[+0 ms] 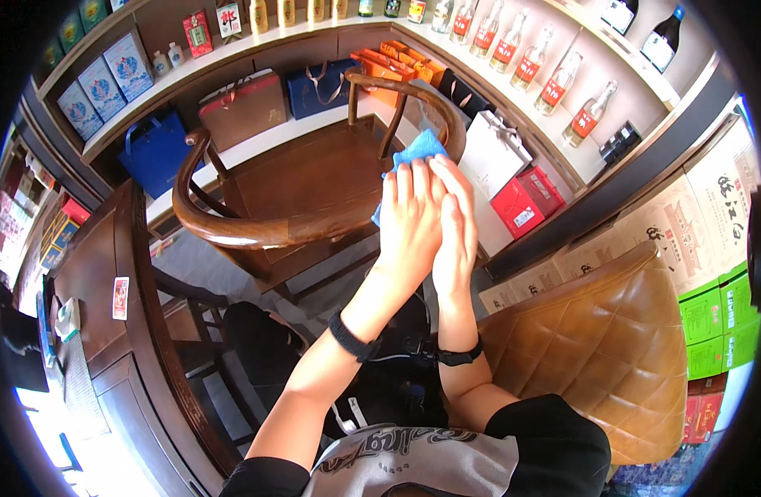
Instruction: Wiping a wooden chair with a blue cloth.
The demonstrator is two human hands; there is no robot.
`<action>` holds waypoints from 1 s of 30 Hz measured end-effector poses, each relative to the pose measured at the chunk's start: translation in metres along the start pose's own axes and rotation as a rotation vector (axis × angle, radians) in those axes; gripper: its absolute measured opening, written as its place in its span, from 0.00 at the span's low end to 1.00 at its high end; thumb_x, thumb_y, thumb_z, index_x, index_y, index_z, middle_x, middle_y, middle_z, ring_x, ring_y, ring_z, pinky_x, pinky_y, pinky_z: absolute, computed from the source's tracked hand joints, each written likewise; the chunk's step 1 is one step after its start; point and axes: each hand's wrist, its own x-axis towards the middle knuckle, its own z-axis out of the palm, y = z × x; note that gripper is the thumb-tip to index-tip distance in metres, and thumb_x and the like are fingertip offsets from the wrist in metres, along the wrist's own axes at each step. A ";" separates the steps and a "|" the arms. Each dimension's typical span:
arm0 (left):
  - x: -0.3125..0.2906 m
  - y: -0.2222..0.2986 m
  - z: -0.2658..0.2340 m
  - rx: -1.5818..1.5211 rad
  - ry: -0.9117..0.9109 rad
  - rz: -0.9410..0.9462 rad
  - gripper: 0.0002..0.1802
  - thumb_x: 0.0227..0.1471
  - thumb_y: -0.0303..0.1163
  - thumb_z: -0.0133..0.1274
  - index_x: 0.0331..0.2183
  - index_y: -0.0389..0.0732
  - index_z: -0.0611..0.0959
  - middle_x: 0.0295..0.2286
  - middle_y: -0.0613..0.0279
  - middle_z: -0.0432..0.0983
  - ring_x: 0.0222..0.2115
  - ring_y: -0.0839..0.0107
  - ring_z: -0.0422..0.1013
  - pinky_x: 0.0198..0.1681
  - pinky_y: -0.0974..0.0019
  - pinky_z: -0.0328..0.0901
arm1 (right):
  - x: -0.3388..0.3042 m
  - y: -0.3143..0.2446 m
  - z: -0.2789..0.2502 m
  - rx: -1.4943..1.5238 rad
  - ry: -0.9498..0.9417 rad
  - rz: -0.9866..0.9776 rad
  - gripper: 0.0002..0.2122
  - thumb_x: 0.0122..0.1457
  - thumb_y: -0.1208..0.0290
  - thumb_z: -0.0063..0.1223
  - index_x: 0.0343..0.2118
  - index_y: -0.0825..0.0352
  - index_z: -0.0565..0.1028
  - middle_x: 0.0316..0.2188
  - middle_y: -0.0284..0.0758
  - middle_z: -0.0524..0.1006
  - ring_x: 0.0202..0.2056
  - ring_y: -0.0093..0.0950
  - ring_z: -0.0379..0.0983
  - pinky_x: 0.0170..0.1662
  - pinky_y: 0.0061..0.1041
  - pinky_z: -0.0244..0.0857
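A crumpled blue cloth [422,147] is between my two hands, and part of it shows past the fingertips and at the left side. My left hand [409,219] lies over the cloth with its back up and its fingers bent onto it. Pressed close alongside, my right hand [456,228] closes on the cloth from the right, its inner fingers hidden. Both hands are raised in front of the dark wooden armchair [306,178], near the right end of its curved rail. Whether the cloth touches the chair I cannot tell.
A tan quilted leather chair [596,356] stands close on the right, by stacked cartons [678,224]. To the left is a dark wooden desk [107,315]. Shelves [380,23] with bottles and boxes curve along the back, above several gift bags [244,108].
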 end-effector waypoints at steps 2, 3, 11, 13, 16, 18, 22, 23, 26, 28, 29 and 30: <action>-0.007 -0.007 -0.010 -0.027 0.015 0.039 0.25 0.44 0.29 0.47 0.46 0.27 0.71 0.44 0.43 0.66 0.47 0.51 0.63 0.51 0.52 0.58 | 0.004 0.000 0.013 -0.016 0.008 0.012 0.22 0.67 0.57 0.26 0.51 0.68 0.67 0.57 0.41 0.59 0.60 0.35 0.52 0.62 0.33 0.42; -0.010 -0.009 -0.016 -0.065 0.017 0.079 0.25 0.44 0.28 0.48 0.46 0.27 0.70 0.46 0.42 0.65 0.49 0.49 0.62 0.52 0.51 0.58 | 0.005 0.002 0.013 -0.016 0.005 0.001 0.22 0.67 0.57 0.26 0.51 0.68 0.67 0.57 0.41 0.59 0.60 0.35 0.52 0.62 0.33 0.42; -0.007 -0.055 -0.054 -0.411 0.142 -0.194 0.11 0.48 0.24 0.48 0.35 0.35 0.80 0.31 0.49 0.77 0.34 0.54 0.74 0.40 0.60 0.67 | 0.011 0.009 0.037 -0.684 -0.054 -0.128 0.12 0.58 0.72 0.45 0.44 0.64 0.74 0.39 0.34 0.71 0.54 0.38 0.57 0.61 0.51 0.33; -0.009 -0.067 -0.055 -0.406 0.165 -0.293 0.10 0.50 0.26 0.48 0.35 0.35 0.81 0.30 0.49 0.77 0.32 0.56 0.74 0.37 0.61 0.68 | 0.013 0.012 0.036 -0.721 -0.090 -0.071 0.10 0.56 0.75 0.47 0.40 0.63 0.76 0.40 0.33 0.69 0.56 0.39 0.54 0.60 0.55 0.31; -0.015 -0.070 -0.055 -0.235 0.071 -0.276 0.08 0.49 0.27 0.49 0.32 0.37 0.80 0.22 0.52 0.76 0.23 0.60 0.74 0.28 0.63 0.68 | 0.018 0.018 0.029 -0.679 -0.125 -0.019 0.07 0.54 0.75 0.48 0.33 0.61 0.78 0.42 0.33 0.68 0.58 0.40 0.51 0.59 0.58 0.32; -0.020 -0.071 -0.048 -0.051 0.042 -0.214 0.07 0.46 0.28 0.52 0.30 0.37 0.78 0.13 0.59 0.72 0.12 0.64 0.70 0.18 0.65 0.65 | 0.024 0.034 0.019 -0.594 -0.080 -0.028 0.05 0.52 0.76 0.50 0.27 0.62 0.78 0.43 0.35 0.67 0.59 0.44 0.50 0.60 0.51 0.38; -0.017 -0.066 -0.047 -0.058 0.023 -0.224 0.07 0.46 0.27 0.52 0.31 0.38 0.77 0.12 0.61 0.70 0.12 0.65 0.70 0.18 0.65 0.64 | 0.050 0.054 -0.005 -0.652 -0.166 -0.008 0.06 0.52 0.76 0.49 0.23 0.64 0.78 0.38 0.36 0.70 0.55 0.42 0.55 0.61 0.41 0.44; -0.017 -0.066 -0.046 -0.035 0.037 -0.220 0.07 0.45 0.27 0.52 0.31 0.38 0.77 0.11 0.61 0.70 0.12 0.66 0.70 0.18 0.66 0.64 | 0.059 0.059 -0.011 -0.681 -0.235 0.009 0.08 0.53 0.77 0.46 0.22 0.64 0.78 0.37 0.35 0.70 0.55 0.38 0.55 0.61 0.38 0.44; -0.017 -0.067 -0.047 -0.004 0.051 -0.216 0.08 0.45 0.27 0.52 0.31 0.38 0.77 0.11 0.63 0.68 0.12 0.66 0.69 0.18 0.67 0.63 | 0.097 0.095 -0.035 -0.551 -0.429 -0.064 0.13 0.54 0.71 0.43 0.17 0.65 0.77 0.23 0.31 0.75 0.40 0.29 0.68 0.60 0.34 0.45; -0.016 -0.065 -0.045 -0.007 0.053 -0.218 0.08 0.44 0.27 0.52 0.31 0.38 0.77 0.11 0.63 0.68 0.12 0.67 0.69 0.18 0.67 0.63 | 0.124 0.119 -0.051 -0.383 -0.528 -0.031 0.14 0.53 0.70 0.42 0.14 0.65 0.76 0.19 0.31 0.76 0.32 0.27 0.71 0.59 0.32 0.46; -0.016 -0.064 -0.044 -0.022 0.064 -0.212 0.08 0.44 0.26 0.52 0.31 0.38 0.77 0.11 0.63 0.68 0.12 0.67 0.68 0.18 0.67 0.62 | 0.136 0.127 -0.059 -0.312 -0.572 0.025 0.15 0.53 0.69 0.41 0.14 0.65 0.75 0.18 0.32 0.77 0.30 0.27 0.72 0.59 0.31 0.46; -0.015 -0.062 -0.042 -0.034 0.076 -0.206 0.08 0.44 0.26 0.52 0.31 0.38 0.77 0.11 0.63 0.67 0.12 0.67 0.68 0.18 0.68 0.61 | 0.147 0.133 -0.066 -0.320 -0.594 0.000 0.16 0.54 0.68 0.40 0.13 0.66 0.74 0.19 0.31 0.77 0.30 0.26 0.72 0.58 0.31 0.47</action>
